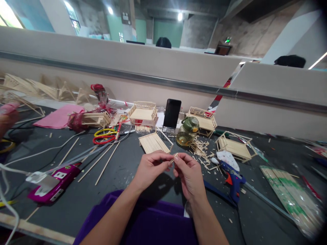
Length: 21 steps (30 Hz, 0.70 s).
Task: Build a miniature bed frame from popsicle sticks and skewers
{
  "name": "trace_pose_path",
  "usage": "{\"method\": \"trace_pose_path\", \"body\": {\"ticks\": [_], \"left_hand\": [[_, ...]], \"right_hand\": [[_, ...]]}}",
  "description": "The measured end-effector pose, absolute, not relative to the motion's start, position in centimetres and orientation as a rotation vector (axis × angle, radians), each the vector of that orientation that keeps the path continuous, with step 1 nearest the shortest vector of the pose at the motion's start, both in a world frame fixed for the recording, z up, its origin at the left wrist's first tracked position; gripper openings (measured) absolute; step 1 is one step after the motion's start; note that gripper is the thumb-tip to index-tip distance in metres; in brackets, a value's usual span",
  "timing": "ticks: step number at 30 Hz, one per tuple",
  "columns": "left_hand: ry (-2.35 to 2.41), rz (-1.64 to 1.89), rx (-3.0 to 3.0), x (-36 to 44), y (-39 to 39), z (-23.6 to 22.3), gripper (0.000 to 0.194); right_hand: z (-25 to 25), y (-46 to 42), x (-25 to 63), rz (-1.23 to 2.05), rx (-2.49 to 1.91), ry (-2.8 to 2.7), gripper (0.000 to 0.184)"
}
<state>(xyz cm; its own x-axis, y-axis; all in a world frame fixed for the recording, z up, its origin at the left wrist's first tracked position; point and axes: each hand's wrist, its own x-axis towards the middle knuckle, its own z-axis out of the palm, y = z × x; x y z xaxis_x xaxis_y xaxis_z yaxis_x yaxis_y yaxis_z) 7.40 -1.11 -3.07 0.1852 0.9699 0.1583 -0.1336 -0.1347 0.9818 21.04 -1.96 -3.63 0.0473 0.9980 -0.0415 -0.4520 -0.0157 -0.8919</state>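
Wood piece (175,156) shows barely, mostly hidden by pinching hands (188,168).

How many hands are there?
3: left hand and right hand holding a small wooden piece, another person's blurred hand at the left edge. More may be hidden.

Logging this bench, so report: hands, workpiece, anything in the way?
Left hand and right hand meeting, small wooden piece pinched at their fingertips. Slatted wooden panel just beyond. Nothing seen blocking the hands; blue glue gun off to the right.
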Motion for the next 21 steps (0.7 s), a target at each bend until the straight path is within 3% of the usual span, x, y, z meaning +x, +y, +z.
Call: {"method": "trace_pose_path", "body": {"ticks": [11, 21], "left_hand": [[0.849, 1.203, 1.203, 7.8, -1.2, -3.4, 0.021], [0.889, 1.277, 1.127, 8.2, -1.1, -3.6, 0.016]], "right_hand": [[-3.3, -2.0, 20.9, 1.586, -0.837, -0.516, 0.021], [-3.1, -2.3, 20.0, 1.561, -0.8, -0.517, 0.02]]}}
